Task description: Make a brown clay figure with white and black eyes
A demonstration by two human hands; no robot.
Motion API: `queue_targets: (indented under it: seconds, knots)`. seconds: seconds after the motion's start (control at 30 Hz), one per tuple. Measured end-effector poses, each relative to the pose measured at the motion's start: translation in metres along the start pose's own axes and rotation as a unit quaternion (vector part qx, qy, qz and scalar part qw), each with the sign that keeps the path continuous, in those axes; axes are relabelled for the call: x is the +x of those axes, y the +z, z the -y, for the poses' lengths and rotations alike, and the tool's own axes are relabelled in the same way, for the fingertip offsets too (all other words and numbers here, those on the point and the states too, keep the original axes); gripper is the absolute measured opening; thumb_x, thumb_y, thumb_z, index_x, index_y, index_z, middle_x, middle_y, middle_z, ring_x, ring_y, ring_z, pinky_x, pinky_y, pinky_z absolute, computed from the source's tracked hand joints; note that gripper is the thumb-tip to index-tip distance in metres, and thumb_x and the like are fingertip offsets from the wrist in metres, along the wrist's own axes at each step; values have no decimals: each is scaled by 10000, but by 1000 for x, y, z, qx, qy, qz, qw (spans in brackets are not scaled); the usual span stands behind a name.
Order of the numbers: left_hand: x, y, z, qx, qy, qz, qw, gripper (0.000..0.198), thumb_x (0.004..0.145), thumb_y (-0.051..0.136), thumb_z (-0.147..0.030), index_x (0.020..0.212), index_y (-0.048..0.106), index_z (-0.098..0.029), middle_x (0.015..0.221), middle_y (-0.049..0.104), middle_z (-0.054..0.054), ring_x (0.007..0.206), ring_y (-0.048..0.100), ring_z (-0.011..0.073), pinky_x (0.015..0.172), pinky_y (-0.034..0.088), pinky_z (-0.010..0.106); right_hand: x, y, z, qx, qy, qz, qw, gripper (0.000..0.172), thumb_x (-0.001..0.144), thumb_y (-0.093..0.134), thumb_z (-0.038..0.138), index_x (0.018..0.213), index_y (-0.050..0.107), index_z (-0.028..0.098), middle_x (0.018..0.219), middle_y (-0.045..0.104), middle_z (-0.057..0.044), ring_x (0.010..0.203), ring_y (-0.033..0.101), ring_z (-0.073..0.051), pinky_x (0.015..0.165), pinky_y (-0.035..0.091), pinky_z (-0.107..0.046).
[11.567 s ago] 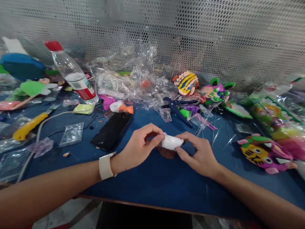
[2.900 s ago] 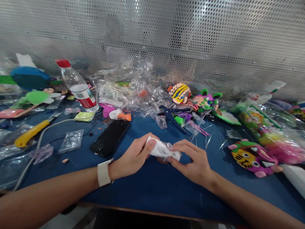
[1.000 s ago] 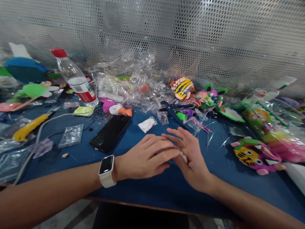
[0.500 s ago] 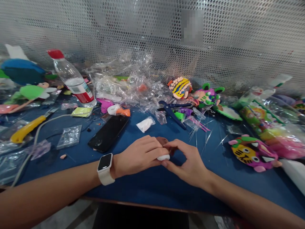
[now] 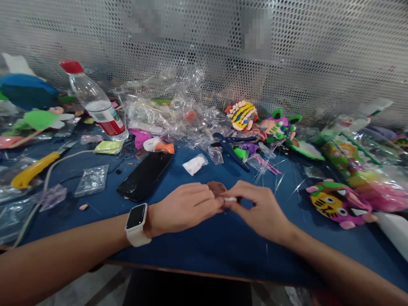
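Observation:
My left hand (image 5: 188,205), with a watch (image 5: 136,216) on its wrist, is closed at the middle of the blue table. Its fingertips meet those of my right hand (image 5: 259,209) at a small white piece of modelling clay (image 5: 230,199). My right thumb and forefinger pinch this white piece. Just beyond the left fingers a brown, rounded piece (image 5: 217,187) sticks out; the left fingers hide its lower part. Past the hands lies a white packet (image 5: 195,164), touched by neither hand.
A black phone (image 5: 145,176) lies left of the hands, a yellow utility knife (image 5: 35,170) farther left. Blue pliers (image 5: 231,149) and clear plastic wrappers (image 5: 178,112) lie behind. A bottle (image 5: 100,108) leans at back left. A colourful clay mask (image 5: 339,204) lies right.
The white piece has moved slightly right and up, now between both hands' fingertips, and looks thinner. My right fingers have closed in on it. More of the brown piece shows.

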State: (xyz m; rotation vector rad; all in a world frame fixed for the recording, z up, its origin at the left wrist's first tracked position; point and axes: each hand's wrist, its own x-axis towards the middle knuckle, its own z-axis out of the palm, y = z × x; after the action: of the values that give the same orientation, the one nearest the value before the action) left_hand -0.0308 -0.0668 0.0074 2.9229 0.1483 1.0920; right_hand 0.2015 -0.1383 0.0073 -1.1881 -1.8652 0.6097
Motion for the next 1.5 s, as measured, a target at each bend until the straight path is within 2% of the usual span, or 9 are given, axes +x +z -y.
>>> queue_targets:
  seconds: [0.07,0.2,0.33,0.57,0.7,0.83,1.13,1.33,1.5]
  knots:
    - [-3,-1,4,-24,-57,-22,998,145,1091,538,-228,1005,641,-172,839,710,10,754,640,128,699,519,261,12,-19,-16,-17,29,-94,995,86,975,716,295,933,780,255,779,737,-2,685,692,-148,629,551,-279]
    - [-8,-4,7,-67,-147,-16,987,121,1098,521,-237,1097,625,-174,962,737,30,828,693,130,749,553,242,32,-49,-41,121,67,-380,915,254,1006,663,473,903,643,242,658,590,43,485,541,-110,425,437,-238]
    - [-6,0,2,-149,-222,-18,963,203,1096,491,-178,1273,591,-176,1177,740,71,1015,731,145,857,582,242,20,-30,-30,117,47,-286,950,229,1011,667,459,941,647,241,631,622,35,469,590,-119,424,487,-238]
    - [2,7,-9,-320,-301,34,898,275,1131,404,-251,1270,619,-151,1085,719,64,766,648,98,744,554,222,-9,20,2,-17,-45,-99,994,144,925,802,329,903,683,251,753,759,34,567,708,-109,541,574,-191]
    - [3,6,-17,-355,-254,68,897,359,1150,325,-313,1337,590,-159,1213,684,112,904,664,142,878,565,292,-7,17,-2,-62,-72,-108,990,142,952,775,320,894,666,250,734,746,50,565,697,-92,553,559,-168]
    - [0,11,-16,-315,-195,93,924,429,1096,515,-447,1430,504,-179,1264,685,139,1215,651,249,1019,558,377,-8,18,1,-54,-76,-114,989,184,962,763,356,878,643,245,728,739,57,548,681,-81,552,554,-161]
    - [-6,14,-10,-186,-125,112,968,310,1135,345,-301,1316,565,-177,1143,761,107,982,741,214,871,592,346,-8,16,4,97,-9,-88,991,172,961,765,314,891,629,235,614,659,75,457,620,-73,443,481,-163]
    - [-7,-1,-4,-194,-188,39,962,312,1090,388,-201,1324,593,-187,1025,784,41,819,733,140,803,565,256,10,-5,-20,172,70,-321,929,223,1032,653,431,958,554,246,655,543,86,427,555,-81,400,440,-207]
    - [-3,-4,0,-196,-197,42,960,316,1056,378,-149,1190,662,-181,1012,738,39,810,677,129,780,525,245,10,1,-19,167,73,-219,958,210,1051,620,415,970,645,223,606,536,71,445,563,-88,425,439,-207]
